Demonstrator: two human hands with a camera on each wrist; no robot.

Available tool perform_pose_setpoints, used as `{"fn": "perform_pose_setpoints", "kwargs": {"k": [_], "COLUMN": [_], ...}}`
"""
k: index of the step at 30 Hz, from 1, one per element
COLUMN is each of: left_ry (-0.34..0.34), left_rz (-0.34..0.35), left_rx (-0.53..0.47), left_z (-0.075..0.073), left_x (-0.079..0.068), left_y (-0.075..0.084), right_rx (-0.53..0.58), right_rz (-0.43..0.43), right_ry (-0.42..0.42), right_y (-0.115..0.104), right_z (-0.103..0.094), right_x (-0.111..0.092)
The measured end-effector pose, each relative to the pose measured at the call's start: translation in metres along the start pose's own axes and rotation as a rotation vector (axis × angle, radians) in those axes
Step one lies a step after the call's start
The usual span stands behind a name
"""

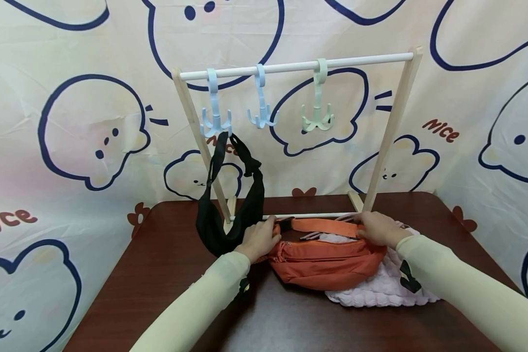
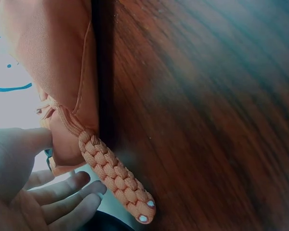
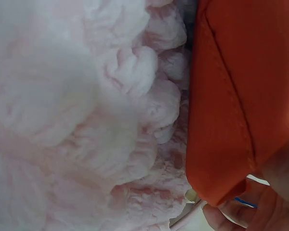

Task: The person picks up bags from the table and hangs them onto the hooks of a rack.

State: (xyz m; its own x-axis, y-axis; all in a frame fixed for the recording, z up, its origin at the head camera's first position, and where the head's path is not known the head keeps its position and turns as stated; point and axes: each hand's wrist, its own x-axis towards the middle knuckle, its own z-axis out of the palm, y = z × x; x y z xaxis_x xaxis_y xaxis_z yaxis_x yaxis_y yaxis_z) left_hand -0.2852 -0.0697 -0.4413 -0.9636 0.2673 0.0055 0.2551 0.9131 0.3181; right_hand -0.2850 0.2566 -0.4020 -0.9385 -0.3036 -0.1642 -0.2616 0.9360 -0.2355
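An orange waist bag (image 1: 325, 264) is held at both ends, its front zip facing me and its strap (image 1: 323, 226) arching along the top. My left hand (image 1: 258, 239) grips the left end near the dark buckle (image 1: 285, 225). In the left wrist view, the thumb presses that end and a braided cord pull (image 2: 118, 175) hangs beside the fingers. With my right hand (image 1: 380, 229) I pinch the right end; the right wrist view shows fingers curled at the bag's corner. Behind and right of it lies a pale pink quilted bag (image 1: 378, 293), partly covered.
A rack with a white top bar (image 1: 365, 60) and wooden legs stands at the back of the brown table (image 1: 158, 283). Two blue hooks (image 1: 214, 105) and a green hook (image 1: 318, 105) hang from it. A black bag (image 1: 215, 230) hangs from the leftmost hook, close to my left hand.
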Motion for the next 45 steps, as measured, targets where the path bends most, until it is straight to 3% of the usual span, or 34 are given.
{"fn": "perform_pose_setpoints", "kwargs": {"k": [26, 37, 45], "left_ry": [-0.023, 0.002, -0.036], "left_rz": [0.025, 0.047, 0.033], "left_rx": [-0.103, -0.054, 0.001], "left_z": [0.001, 0.003, 0.005], "left_x": [0.003, 0.002, 0.005], "left_y": [0.002, -0.001, -0.002], "right_rx": [-0.029, -0.113, -0.127], "right_rz": [-0.042, -0.082, -0.095], "right_ry": [0.057, 0.119, 0.105], "right_y": [-0.007, -0.009, -0.01], "right_z": [0.004, 0.012, 0.014], "right_x": [-0.002, -0.002, -0.001]}}
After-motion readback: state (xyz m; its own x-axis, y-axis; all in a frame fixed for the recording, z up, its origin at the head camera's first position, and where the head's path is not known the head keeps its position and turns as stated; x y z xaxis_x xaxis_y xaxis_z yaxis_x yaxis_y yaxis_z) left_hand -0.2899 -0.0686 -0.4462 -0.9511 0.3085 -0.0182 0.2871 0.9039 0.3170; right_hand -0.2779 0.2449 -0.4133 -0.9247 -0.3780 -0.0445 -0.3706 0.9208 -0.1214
